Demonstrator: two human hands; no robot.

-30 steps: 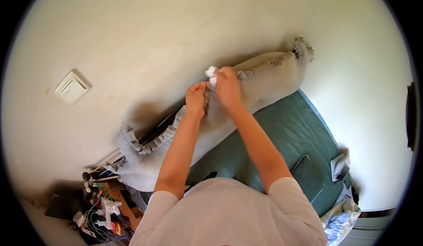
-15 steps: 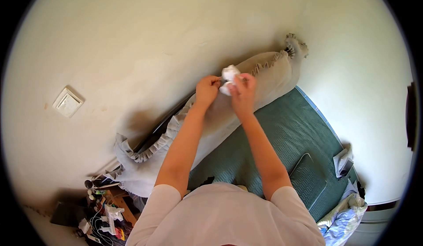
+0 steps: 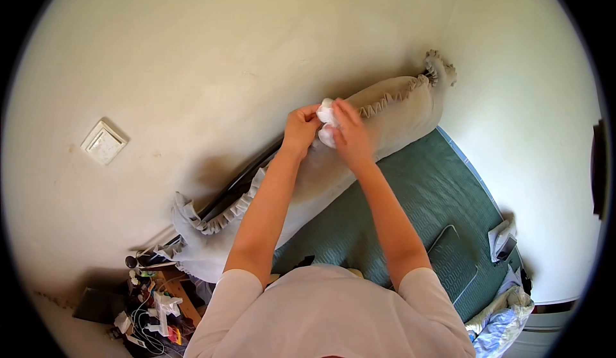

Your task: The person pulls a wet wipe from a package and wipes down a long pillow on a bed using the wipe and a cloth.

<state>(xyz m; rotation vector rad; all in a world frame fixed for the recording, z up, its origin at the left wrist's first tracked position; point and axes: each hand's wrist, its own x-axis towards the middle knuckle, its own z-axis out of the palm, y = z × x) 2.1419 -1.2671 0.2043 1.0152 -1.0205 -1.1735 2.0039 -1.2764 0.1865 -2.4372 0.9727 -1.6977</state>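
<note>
A grey ruffled cover (image 3: 301, 194) lies over the long headboard along the wall. Above its upper edge, near the middle, a white wad (image 3: 327, 114) sits between my two hands. My left hand (image 3: 302, 128) is pinched at the left side of the wad; what its fingertips grip is too small to make out. My right hand (image 3: 351, 133), slightly blurred, has its fingers closed around the right side of the white wad. Part of the wad is hidden by those fingers.
A green mattress (image 3: 410, 191) with a green pillow (image 3: 452, 262) is below the headboard. Cables and small items crowd a wooden table (image 3: 183, 297) at lower left. A light switch (image 3: 104, 142) is on the wall. Patterned bedding (image 3: 504, 323) lies at lower right.
Both hands have moved right along the cover's upper edge since the earliest frame, the white wad with them. Since the middle frame, the wad and my right hand have shifted slightly left.
</note>
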